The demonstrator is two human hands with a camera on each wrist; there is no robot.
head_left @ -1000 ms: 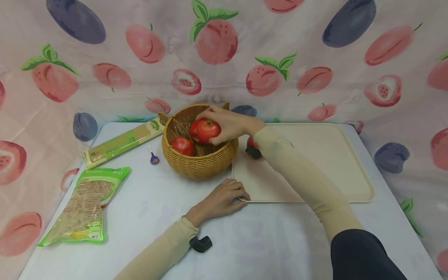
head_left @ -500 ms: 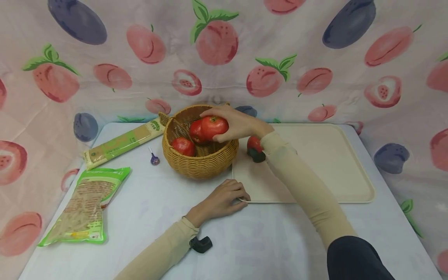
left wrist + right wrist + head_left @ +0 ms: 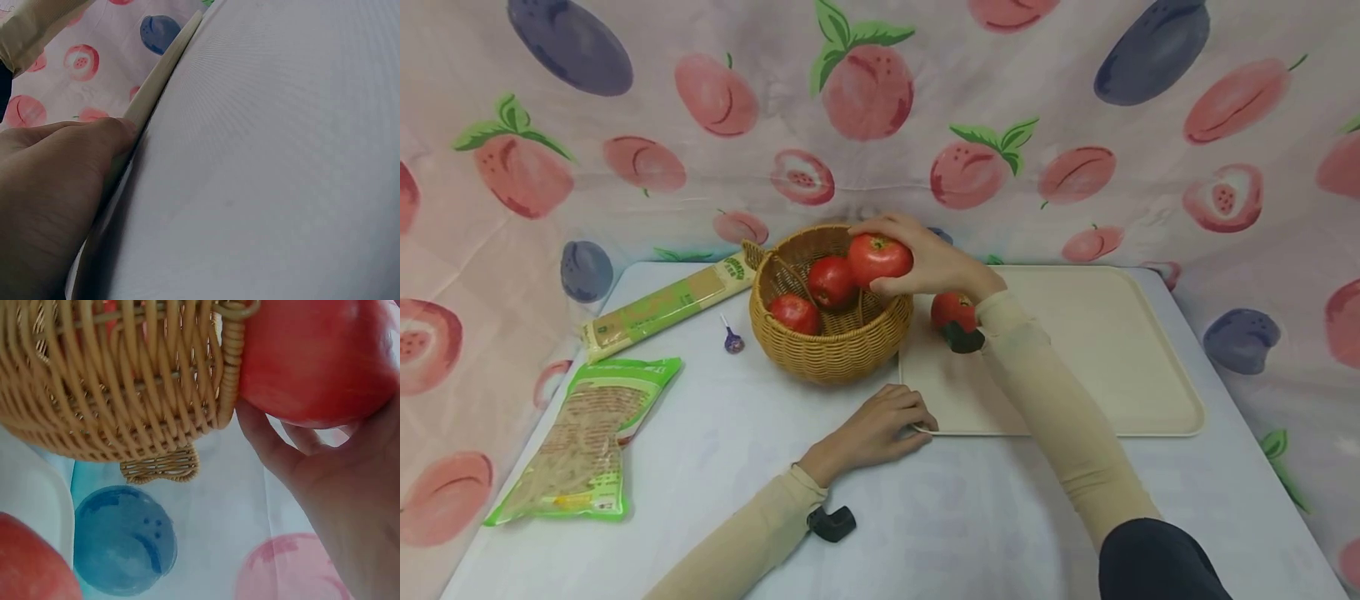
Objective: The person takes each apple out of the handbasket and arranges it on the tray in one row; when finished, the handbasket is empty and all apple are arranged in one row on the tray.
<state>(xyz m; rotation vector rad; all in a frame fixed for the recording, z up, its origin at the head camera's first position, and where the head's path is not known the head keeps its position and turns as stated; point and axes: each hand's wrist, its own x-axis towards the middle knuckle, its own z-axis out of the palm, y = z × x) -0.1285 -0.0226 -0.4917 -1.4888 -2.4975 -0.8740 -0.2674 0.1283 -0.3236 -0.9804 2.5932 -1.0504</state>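
In the head view my right hand [image 3: 925,258] grips a round, shiny red fruit [image 3: 880,258] with a small stem mark, raised over the right rim of the wicker basket [image 3: 827,358]. The right wrist view shows the held fruit [image 3: 319,359] close beside the basket's rim [image 3: 231,369], with fingers under it. Two similar red fruits stay inside the basket, one in the middle [image 3: 833,282] and one at the left [image 3: 795,314]. My left hand [image 3: 876,429] holds the near-left corner of the cream tray [image 3: 1090,350]; its thumb lies along the rim in the left wrist view.
Another red fruit [image 3: 953,310] lies on the tray, partly covered by a black wrist camera [image 3: 962,337]. To the basket's left are a long green-and-tan packet [image 3: 670,308], a purple-wrapped lollipop [image 3: 733,340] and a green-edged bag [image 3: 576,442]. A fruit-print curtain [image 3: 865,192] hangs behind.
My right hand has moved the held fruit rightward and slightly up, from inside the basket to above its right rim. More of the middle fruit and the tray fruit shows. The left hand stays put.
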